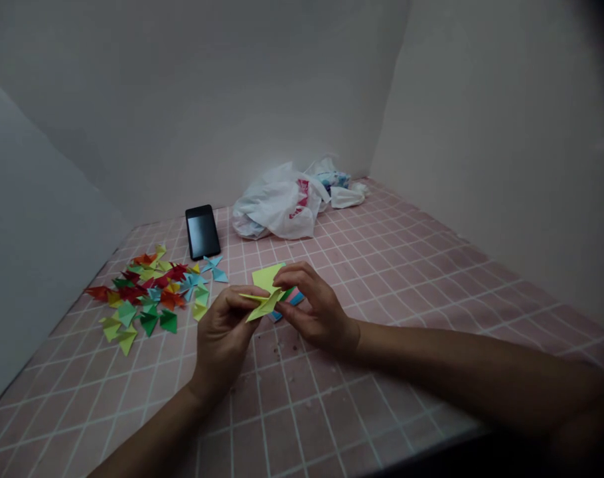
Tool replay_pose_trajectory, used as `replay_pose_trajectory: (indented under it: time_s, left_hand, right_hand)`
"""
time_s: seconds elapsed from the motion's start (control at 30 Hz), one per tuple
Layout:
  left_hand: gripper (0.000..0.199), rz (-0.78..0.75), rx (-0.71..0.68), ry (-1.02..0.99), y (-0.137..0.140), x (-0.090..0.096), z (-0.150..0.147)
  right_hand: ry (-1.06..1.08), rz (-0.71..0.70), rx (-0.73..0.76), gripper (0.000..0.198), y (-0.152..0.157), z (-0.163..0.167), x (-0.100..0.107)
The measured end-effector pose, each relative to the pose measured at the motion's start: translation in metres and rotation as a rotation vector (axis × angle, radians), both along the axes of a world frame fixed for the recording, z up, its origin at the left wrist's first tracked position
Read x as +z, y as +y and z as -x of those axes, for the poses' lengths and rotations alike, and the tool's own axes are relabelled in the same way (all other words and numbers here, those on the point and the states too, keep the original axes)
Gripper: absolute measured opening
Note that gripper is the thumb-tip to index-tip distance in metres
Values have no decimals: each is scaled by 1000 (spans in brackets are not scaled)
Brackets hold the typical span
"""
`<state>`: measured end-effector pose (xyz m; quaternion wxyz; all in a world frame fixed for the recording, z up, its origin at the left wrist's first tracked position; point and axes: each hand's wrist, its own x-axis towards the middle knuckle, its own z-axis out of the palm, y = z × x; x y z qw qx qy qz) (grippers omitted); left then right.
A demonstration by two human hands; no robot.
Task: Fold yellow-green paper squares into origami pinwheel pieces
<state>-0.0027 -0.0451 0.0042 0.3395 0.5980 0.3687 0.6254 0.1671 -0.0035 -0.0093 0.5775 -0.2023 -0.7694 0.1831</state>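
Between my two hands is a yellow folded paper [266, 305], held above the table with its flaps partly spread. My left hand [226, 325] pinches its left side between thumb and fingers. On the other side, the thumb and fingers of my right hand [318, 309] close on the paper's right tip. Behind and below the hands lies a stack of coloured paper sheets [267, 275], yellow on top, with blue and pink edges showing; my right hand hides part of it.
Many small folded paper pieces [147, 292] in red, green, yellow and blue lie heaped at the left. Behind them a black phone [203, 232] rests near the wall. White plastic bags [282, 202] sit at the back. A pink checked cloth [406, 272] covers the table.
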Motion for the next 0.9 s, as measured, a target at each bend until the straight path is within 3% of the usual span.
replay_pose_trajectory:
  time_s: [0.23,0.53,0.9]
  left_hand:
    - [22,-194,119,253,-4,0,5]
    - [31,-377,154,459,-9,4,9]
    - [29,-344,134,409,-5,-1,13]
  right_hand:
    - [12,-34,8,20,-2,-1,4]
    - [-3,-60,-2,18,-5,-3,6]
    - [-16,-63,7,16,-4,-3,6]
